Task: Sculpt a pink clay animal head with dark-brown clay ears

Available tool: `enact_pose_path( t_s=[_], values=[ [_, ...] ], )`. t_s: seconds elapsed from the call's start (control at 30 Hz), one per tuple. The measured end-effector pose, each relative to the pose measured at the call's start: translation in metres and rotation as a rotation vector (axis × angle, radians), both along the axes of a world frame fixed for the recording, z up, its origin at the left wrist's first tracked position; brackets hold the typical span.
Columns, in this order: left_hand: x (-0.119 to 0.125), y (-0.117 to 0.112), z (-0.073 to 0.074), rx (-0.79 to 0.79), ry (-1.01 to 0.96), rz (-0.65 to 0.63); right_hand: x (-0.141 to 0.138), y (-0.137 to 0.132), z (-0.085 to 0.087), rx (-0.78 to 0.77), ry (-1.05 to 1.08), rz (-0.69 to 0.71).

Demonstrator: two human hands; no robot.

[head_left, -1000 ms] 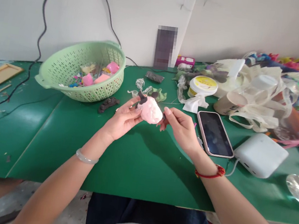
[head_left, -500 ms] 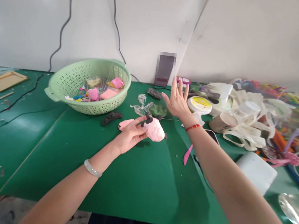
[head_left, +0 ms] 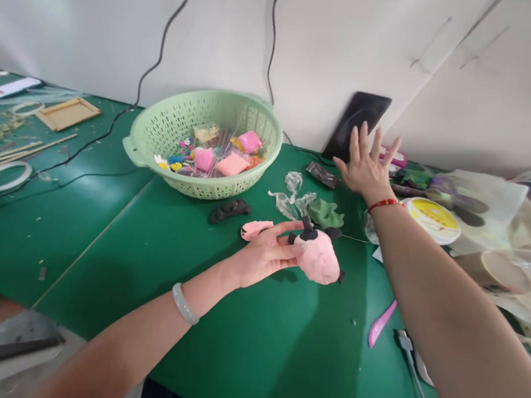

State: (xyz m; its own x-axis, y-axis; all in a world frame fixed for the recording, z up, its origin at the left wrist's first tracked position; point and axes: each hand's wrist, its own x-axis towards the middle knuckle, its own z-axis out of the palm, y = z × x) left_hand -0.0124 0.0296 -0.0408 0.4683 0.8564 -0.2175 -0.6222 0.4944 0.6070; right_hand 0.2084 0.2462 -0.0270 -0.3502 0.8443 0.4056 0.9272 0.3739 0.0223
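My left hand (head_left: 263,257) lies against the pink clay figure (head_left: 319,257), grip unclear, right hand (head_left: 366,163) spread empty; a loose hold could drop and dent it on the green mat (head_left: 251,352).

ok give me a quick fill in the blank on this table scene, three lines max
The left hand touches a ____ clay figure topped with black pieces.
The raised right hand, fingers spread, wears a ____ cord bracelet.
A dark clay lump lies just in front of the ____ basket.

Missing words: pink; red; pale green
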Motion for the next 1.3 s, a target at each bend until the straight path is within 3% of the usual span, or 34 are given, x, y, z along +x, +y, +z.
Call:
enact_pose_path(
  t_s=[0.1,0.3,0.4,0.5,0.67,0.83,1.3],
  values=[
    [0.0,0.0,-0.001,-0.001,-0.001,-0.003,0.001,-0.006,0.003,-0.005,0.002,-0.013],
    [0.0,-0.003,0.005,0.009,0.009,-0.009,0.017,-0.032,0.025,0.107,0.102,-0.013],
    [0.001,-0.003,0.007,0.003,0.019,0.007,0.017,-0.029,0.03,0.014,0.249,-0.105],
    [0.0,-0.002,0.006,0.009,0.03,0.022,-0.006,-0.011,0.025,-0.098,0.471,-0.289],
    [-0.002,-0.001,0.006,-0.015,0.077,0.039,-0.06,0.03,0.008,0.026,0.758,-0.497],
    [-0.003,-0.001,0.008,-0.041,0.075,0.032,-0.068,0.044,-0.002,0.074,0.777,-0.567],
    [-0.004,0.003,0.009,-0.075,0.076,0.074,-0.062,0.041,0.008,0.026,0.736,-0.562]
  ],
)
